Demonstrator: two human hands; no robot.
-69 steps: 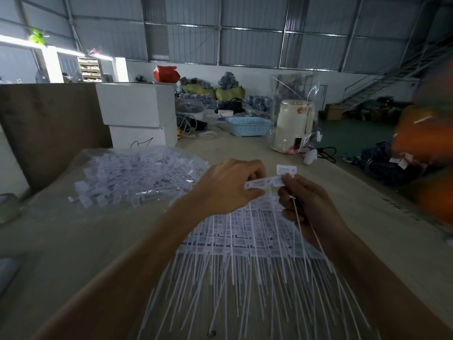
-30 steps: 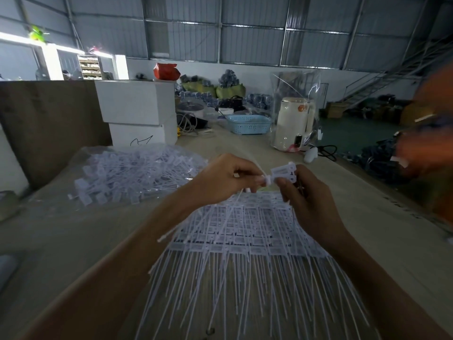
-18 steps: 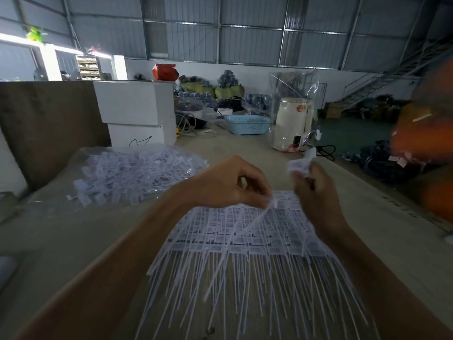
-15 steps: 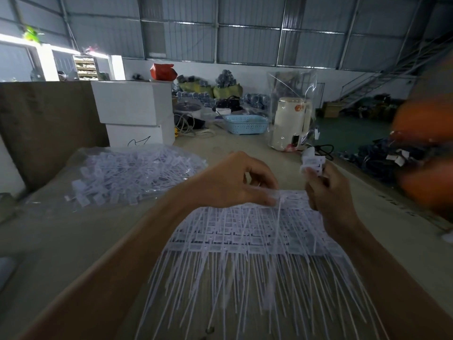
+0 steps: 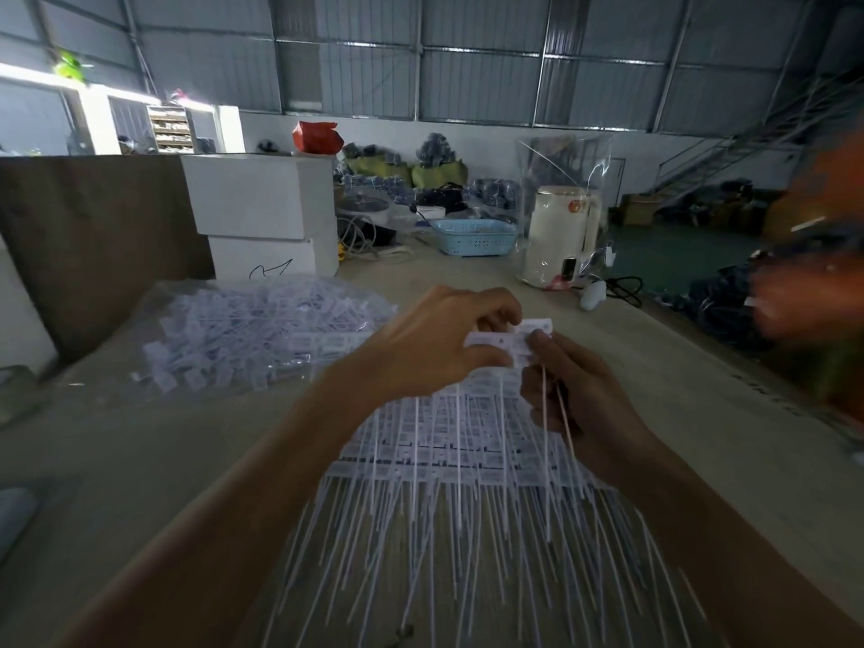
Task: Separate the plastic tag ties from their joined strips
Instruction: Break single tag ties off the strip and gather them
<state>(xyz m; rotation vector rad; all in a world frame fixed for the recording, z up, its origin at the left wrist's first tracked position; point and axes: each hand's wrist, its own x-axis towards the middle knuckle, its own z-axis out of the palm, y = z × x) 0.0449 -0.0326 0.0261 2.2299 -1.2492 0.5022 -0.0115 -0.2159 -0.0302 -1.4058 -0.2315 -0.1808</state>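
2 hands work above the pale wooden table (image 5: 140, 460), and the scene runs from a finished pile on the left to the strip in hand on the right. At far left, a heap of loose white plastic tag ties (image 5: 262, 329) lies on a sheet of clear plastic film, well apart from the hands; I judge these to be ties already separated. Behind it stand 2 stacked white boxes (image 5: 262, 217).

Next comes the left hand (image 5: 435, 348). Its fingers are curled and its thumb and forefinger pinch one end of a short white joined strip of tag heads (image 5: 502, 341), held up off the table. Just to the right, the right hand (image 5: 575, 404) grips the strip's other end between thumb and forefinger, while 2 or so thin white tails run down through its curled fingers. Whether those tails belong to ties already snapped off, I cannot tell.

Beneath both hands, more white joined strips of tag ties (image 5: 458, 460) lie fanned on the table, heads away from the person, tails pointing toward them.

The step in hand looks like breaking 1 tie off the held strip. The next move probably calls for a twist or a pull apart at the thin joint between 2 heads, with the left hand steadying. Most of the fan is still joined, so much work remains.
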